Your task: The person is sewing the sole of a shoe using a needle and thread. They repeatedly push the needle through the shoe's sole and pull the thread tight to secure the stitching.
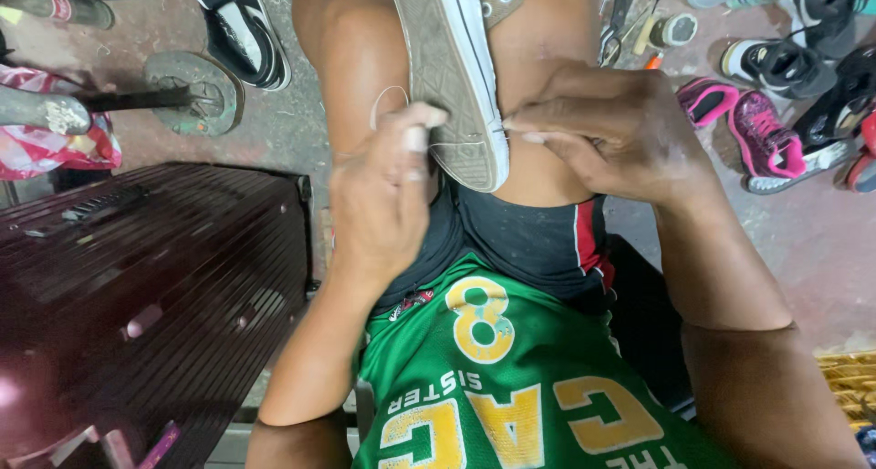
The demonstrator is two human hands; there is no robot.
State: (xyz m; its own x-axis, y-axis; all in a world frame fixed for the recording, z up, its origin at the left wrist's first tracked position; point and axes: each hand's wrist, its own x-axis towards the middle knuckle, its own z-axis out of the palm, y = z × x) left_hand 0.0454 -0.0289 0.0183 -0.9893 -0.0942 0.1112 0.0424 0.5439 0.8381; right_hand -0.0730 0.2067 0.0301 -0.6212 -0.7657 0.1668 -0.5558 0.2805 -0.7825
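While one grey rubber-soled canvas sneaker [456, 67] lies sole-up between the knees, the left hand [379, 195] pinches white thread [388, 99] closed-fingered; the right hand [611, 131] presses curled fingertips against its sole edge.

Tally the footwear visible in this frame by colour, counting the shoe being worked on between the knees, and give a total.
White-soled canvas sneaker held between the knees, left hand and right hand on it: 1
Black slip-on shoe with white sole: 1
Pink sports shoes: 2
Black-and-grey sports shoes: about 3, partly overlapping
Red shoe at the edge: 1
Total: about 8
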